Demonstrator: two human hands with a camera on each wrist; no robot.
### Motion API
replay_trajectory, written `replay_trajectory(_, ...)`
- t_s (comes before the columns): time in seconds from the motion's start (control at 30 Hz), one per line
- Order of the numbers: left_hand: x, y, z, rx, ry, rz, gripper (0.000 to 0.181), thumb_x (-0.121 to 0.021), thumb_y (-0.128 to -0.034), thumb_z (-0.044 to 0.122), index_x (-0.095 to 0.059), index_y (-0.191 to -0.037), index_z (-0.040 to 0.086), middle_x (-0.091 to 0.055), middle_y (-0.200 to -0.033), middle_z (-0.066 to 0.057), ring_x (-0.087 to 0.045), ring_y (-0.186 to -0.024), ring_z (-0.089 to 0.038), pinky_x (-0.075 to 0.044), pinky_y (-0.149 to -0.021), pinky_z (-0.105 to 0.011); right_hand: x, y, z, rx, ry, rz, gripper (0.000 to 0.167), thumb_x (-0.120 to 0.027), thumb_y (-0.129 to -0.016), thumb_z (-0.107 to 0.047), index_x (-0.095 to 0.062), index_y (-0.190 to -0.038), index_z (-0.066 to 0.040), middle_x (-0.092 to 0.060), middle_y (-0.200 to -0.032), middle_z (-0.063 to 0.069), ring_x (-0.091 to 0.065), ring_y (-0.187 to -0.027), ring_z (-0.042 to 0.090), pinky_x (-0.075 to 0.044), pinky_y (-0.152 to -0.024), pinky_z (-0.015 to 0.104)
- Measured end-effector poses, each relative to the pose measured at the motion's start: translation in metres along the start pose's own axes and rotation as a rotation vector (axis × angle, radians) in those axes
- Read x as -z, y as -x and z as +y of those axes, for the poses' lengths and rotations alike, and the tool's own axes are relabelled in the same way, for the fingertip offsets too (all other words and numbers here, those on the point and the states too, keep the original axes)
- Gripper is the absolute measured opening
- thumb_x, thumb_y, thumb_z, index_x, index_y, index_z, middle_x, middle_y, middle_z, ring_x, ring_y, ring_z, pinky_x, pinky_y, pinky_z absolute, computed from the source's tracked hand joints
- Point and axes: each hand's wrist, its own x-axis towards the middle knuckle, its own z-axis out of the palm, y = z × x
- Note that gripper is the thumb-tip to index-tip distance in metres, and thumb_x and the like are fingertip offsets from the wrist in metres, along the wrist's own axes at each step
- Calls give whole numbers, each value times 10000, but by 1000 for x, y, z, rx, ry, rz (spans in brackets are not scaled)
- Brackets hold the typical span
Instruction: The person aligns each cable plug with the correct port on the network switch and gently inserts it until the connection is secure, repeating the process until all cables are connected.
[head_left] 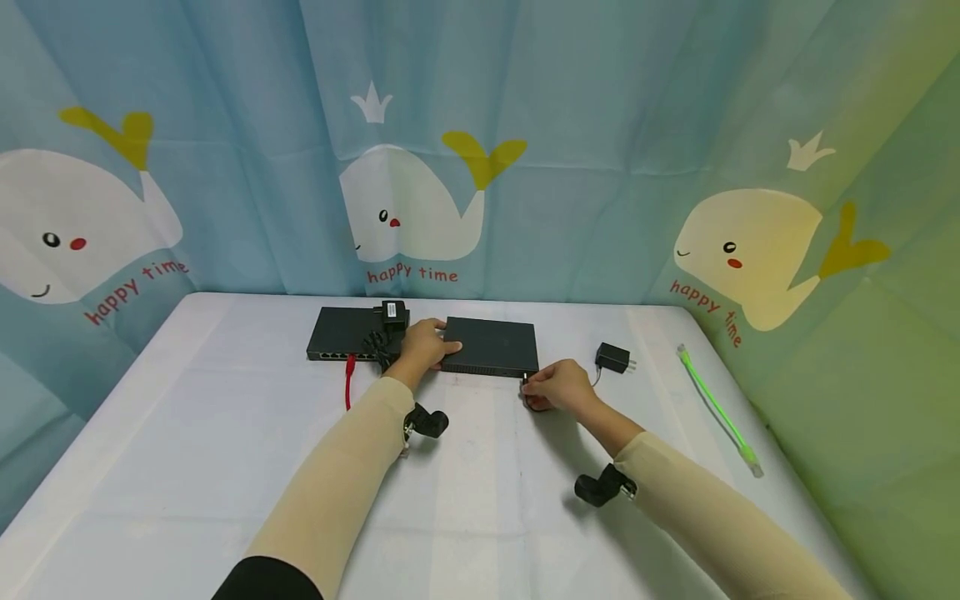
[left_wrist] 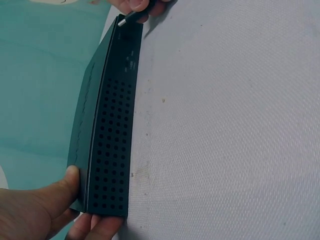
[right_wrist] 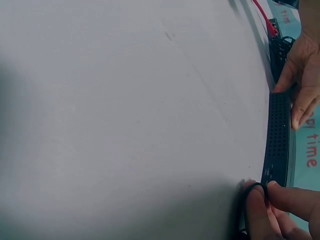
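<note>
A flat black network switch (head_left: 491, 343) lies near the far edge of the table, its perforated side (left_wrist: 112, 145) towards me. My left hand (head_left: 422, 348) grips its left end, thumb on top and fingers underneath. At the right end, my right hand (head_left: 561, 387) pinches a black power plug (left_wrist: 135, 18) between thumb and fingers. In the left wrist view the plug's metal tip shows close to that side, outside any socket. The cord (right_wrist: 241, 210) loops down from the right fingers. The socket itself is too dark to make out.
Left of my left hand is a second black switch (head_left: 337, 327) with a red cable (head_left: 349, 379) in its port and a power adapter (head_left: 393, 315) with bundled cord on top. Another adapter (head_left: 612, 357) and a green cable (head_left: 717, 407) lie to the right. A curtain hangs behind.
</note>
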Motion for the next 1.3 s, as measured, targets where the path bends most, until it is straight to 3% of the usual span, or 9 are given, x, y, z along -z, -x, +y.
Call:
replay_trajectory(0.47, -1, -3, 0, 18, -1, -22, 589, -761, -880, 276, -550, -1408, 119, -614, -1313, -154, -713, -776, -266, -596, -612, -284, 3, -9, -8, -103, -50, -88, 174, -719, -870, 11, -688, -997, 127, -728, -776, 102, -690, -604, 114, -618, -654, 293)
replay_trajectory(0.97, -2, -6, -1, 27, -1, -14, 590, -766, -876, 271, -553, -1405, 120, -592, -1348, -161, -717, -762, -262, -594, -596, -279, -1, -11, -12, -115, -62, -52, 152, -723, -867, 11, -705, -966, 125, -722, -736, 78, -678, -578, 99, -614, -638, 276)
replay_trajectory(1.3, -2, -5, -1, 23, 2, -13, 586, -767, -877, 268, -555, -1405, 125, -580, -1368, -157, -714, -774, -264, -596, -595, -278, -3, -10, -9, -79, -47, -5, 143, -737, -861, -9, -722, -945, 106, -739, -760, 95, -689, -586, 107, -607, -614, 260)
